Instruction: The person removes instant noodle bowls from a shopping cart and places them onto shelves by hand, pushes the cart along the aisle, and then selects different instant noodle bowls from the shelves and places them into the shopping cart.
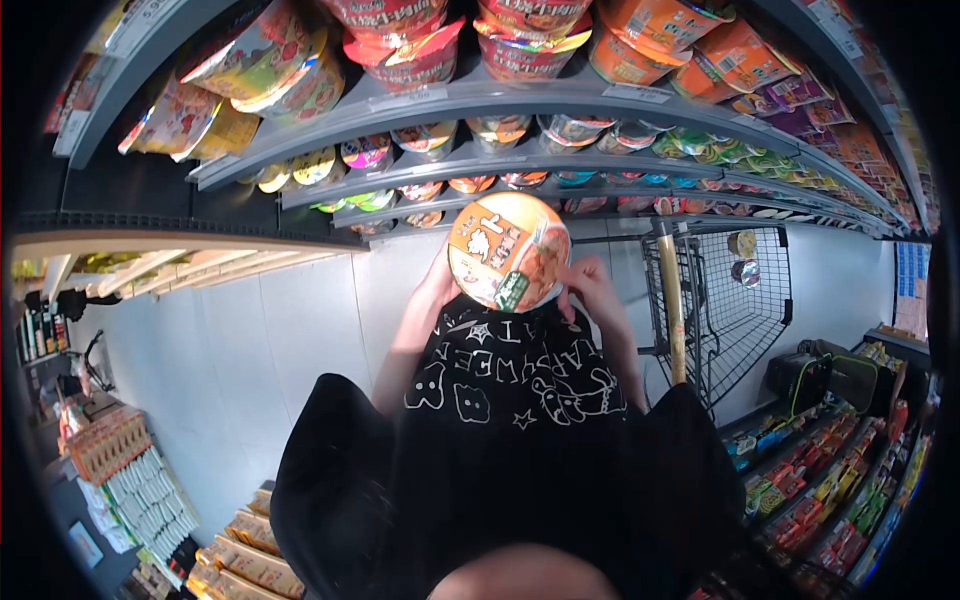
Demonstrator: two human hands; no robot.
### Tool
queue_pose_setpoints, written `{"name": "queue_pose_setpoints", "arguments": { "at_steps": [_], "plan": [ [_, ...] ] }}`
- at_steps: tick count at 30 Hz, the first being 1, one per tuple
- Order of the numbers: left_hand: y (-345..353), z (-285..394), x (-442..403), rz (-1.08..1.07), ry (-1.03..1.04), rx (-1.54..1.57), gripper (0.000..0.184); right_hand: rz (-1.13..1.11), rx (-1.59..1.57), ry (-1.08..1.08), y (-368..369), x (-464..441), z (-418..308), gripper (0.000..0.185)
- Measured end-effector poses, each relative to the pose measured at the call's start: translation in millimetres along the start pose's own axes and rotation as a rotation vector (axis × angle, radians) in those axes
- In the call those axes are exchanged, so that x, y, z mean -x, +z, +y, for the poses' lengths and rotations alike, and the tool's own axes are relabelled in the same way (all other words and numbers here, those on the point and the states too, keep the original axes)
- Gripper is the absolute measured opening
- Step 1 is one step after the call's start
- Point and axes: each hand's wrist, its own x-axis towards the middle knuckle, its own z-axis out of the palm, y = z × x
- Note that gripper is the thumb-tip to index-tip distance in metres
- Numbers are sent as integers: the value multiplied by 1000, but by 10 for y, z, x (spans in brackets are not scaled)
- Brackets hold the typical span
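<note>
An orange and white instant noodle bowl point(507, 250) is held in front of my chest, its round printed lid facing up toward me. My left hand point(436, 288) grips the bowl from its left side, with most fingers hidden beneath or behind it. At the lower right of the rim, my right hand point(592, 292) has its fingers bent against the edge of the bowl. A black top with white lettering and drawings lies just below both hands.
Shelves of instant noodle bowls point(405, 60) curve across the front. A black wire shopping cart point(735, 300) with a light-coloured handle point(672, 300) stands at right, with two small round containers inside. Packaged snacks point(830, 470) fill the lower right; stacked goods point(150, 495) stand at left.
</note>
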Motion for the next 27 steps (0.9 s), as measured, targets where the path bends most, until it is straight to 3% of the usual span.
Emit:
{"name": "queue_pose_setpoints", "arguments": {
  "at_steps": [2, 4, 6, 8, 10, 11, 16, 19, 21, 24, 27],
  "plan": [
    [-13, -35, 19, 78, 57, -121, 49, 110, 15, -173, -24, -82, 49, 39],
    [14, -72, 19, 103, 178, -144, 48, 125, 132, -212, -58, -130, 53, 33],
    [95, -113, 114, 80, 163, -94, 51, 174, 217, -480, -62, -160, 45, 21],
    [143, -182, 126, 65, 223, -37, 55, 131, 173, -473, -145, -220, 205, 11],
    [213, -208, 146, -38, 212, -18, 58, 204, 368, -566, -74, -254, 251, 28],
    [224, -239, 123, -9, 258, -63, 59, 146, 252, -533, -43, -226, 250, 42],
    [322, -300, 167, -4, 290, -173, 55, 61, 157, -584, -139, -154, 254, 45],
    [425, -359, 202, 48, 352, -255, 54, 60, 92, -552, -172, -27, 247, 56],
    [422, -401, 207, 91, 396, -392, 52, 48, -61, -577, -173, 58, 212, 81],
    [537, -427, 233, 112, 412, -468, 48, 49, -56, -539, -219, 175, 157, 98],
    [602, -457, 209, 135, 434, -498, 40, 23, 20, -496, -335, 250, 162, 97]
  ]
}}
